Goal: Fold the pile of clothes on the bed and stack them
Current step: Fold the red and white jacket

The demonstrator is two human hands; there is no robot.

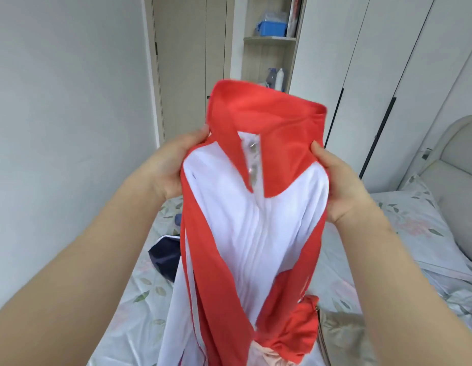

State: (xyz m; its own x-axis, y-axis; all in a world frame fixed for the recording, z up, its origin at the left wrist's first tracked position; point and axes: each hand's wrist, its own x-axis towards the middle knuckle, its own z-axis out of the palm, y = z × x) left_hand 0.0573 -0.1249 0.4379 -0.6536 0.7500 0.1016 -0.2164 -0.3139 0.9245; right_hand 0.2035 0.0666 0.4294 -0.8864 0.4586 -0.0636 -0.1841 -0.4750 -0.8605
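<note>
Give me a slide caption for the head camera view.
Left hand and right hand hold a red-and-white jacket up over the bed.

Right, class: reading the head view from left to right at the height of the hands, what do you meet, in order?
In order: left hand → red and white jacket → right hand → headboard.
</note>
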